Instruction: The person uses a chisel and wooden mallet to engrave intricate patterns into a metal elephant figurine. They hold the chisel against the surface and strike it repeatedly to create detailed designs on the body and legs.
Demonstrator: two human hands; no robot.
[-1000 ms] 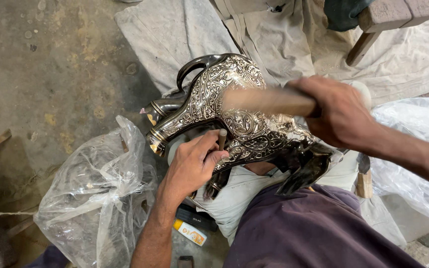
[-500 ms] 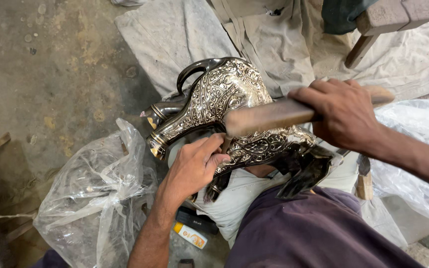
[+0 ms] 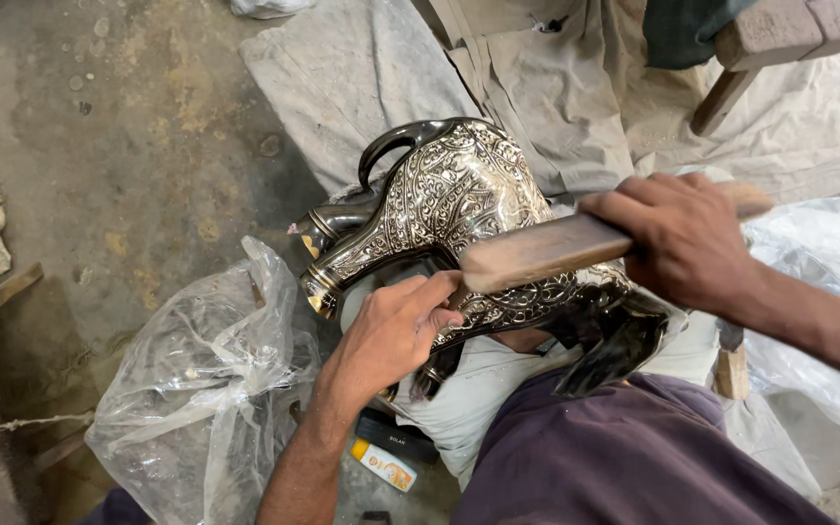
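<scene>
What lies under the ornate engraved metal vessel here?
The ornate engraved silver-and-black metal vessel rests on a pale cloth over the person's lap. The left hand presses its lower side. The contact beneath is hidden.

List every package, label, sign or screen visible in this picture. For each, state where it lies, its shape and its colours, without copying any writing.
Small labelled container: on the floor below the left forearm, oblong, white, yellow and orange.
Dark flat package: just above it, under the pale cloth, black with small light print.
Clear plastic bag: lower left on the floor, crumpled, see-through.
No signs or screens.

The jug (image 3: 449,209) lies on the lap, under the left fingers (image 3: 430,297); a bag (image 3: 196,389) sits left of them.
</scene>
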